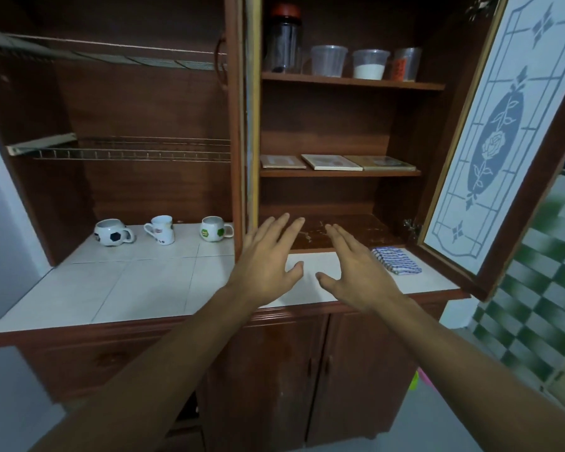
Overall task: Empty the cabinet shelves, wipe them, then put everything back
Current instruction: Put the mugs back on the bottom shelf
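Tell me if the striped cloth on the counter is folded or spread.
Folded: the striped cloth lies as a compact, layered rectangle on the white counter.

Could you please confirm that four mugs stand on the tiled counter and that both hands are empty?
Not quite: the head view shows three mugs, not four: a football mug, a white mug and a green-patterned mug. They stand on the tiled counter, and the left hand and right hand are empty.

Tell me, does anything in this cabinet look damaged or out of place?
The bottom shelf looks damaged: pale scratches and chipped patches mark its dark surface near the front. Nothing appears spilled or tipped over.
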Demonstrator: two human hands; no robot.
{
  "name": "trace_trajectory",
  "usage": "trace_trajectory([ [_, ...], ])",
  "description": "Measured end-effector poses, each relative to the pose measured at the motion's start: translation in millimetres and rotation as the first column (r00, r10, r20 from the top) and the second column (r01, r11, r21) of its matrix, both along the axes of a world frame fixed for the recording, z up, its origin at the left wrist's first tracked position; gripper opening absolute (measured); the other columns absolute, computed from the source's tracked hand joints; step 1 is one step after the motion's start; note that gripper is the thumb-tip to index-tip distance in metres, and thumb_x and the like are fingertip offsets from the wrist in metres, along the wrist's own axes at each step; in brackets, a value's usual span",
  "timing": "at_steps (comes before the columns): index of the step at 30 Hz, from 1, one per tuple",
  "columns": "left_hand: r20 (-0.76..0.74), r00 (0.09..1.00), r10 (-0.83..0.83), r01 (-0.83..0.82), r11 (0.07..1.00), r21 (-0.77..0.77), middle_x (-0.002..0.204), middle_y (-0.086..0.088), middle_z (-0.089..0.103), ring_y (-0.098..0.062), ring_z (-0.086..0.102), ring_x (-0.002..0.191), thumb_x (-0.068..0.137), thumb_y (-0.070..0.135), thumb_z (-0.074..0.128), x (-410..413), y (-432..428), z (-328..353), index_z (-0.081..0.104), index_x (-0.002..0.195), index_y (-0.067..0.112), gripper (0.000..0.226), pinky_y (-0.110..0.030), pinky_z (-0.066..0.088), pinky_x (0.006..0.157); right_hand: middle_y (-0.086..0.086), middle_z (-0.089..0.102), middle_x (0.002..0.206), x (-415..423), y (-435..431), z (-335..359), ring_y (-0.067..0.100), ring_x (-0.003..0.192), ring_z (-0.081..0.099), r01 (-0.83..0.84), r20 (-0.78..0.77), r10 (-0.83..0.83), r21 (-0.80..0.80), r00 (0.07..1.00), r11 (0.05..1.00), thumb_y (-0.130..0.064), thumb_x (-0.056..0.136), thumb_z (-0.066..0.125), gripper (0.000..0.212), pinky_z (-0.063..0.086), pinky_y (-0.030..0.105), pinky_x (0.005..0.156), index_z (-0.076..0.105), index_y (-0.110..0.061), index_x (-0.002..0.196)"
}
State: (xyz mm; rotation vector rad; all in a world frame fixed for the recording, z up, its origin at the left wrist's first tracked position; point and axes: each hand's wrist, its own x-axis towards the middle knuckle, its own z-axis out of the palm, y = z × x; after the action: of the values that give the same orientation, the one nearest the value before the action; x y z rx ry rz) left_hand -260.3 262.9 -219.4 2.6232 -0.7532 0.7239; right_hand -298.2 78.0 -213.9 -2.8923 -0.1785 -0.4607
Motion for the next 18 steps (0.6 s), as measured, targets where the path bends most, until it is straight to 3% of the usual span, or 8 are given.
trace_trajectory([
  [6,-0.023,0.999,-0.025,0.025,1.000,-0.002,0.162,0.003,0.011,-0.019,0.008,0.149,0.094,0.046,0.051,-14.8,48.3,1.0,0.011,0.154,0.031,0.073,-0.042,0.009,0.120,-0.006,0.002,0.164,-21.1,51.9,0.5,0.019,0.149,0.016,-0.005,0.021,0.005,0.034,1.000,0.999,-0.051,0.091,0.055,0.086,0.026,0.036,0.116,0.002,-0.028,0.155],
  [11,-0.025,1.000,0.016,-0.017,0.999,-0.040,0.162,0.003,0.012,-0.019,0.008,0.149,0.094,0.045,0.051,-18.0,86.3,-0.8,0.013,0.154,0.031,0.072,-0.045,0.010,0.120,-0.007,0.002,0.164,-25.9,88.7,5.6,0.017,0.149,0.012,-0.067,0.032,0.067,0.016,0.997,0.998,-0.051,0.092,0.054,0.085,0.022,0.035,0.117,0.002,-0.029,0.155],
  [18,0.009,0.993,0.116,-0.116,0.993,0.006,0.155,-0.007,0.034,-0.030,0.028,0.144,0.083,0.048,0.046,-17.9,157.4,-14.4,0.033,0.149,0.023,0.072,-0.056,0.020,0.113,-0.007,-0.001,0.164,-21.3,148.0,-0.9,0.016,0.150,0.005,-0.158,0.032,0.160,-0.067,0.987,0.985,-0.055,0.091,0.053,0.086,0.010,0.036,0.119,0.000,-0.031,0.155],
])
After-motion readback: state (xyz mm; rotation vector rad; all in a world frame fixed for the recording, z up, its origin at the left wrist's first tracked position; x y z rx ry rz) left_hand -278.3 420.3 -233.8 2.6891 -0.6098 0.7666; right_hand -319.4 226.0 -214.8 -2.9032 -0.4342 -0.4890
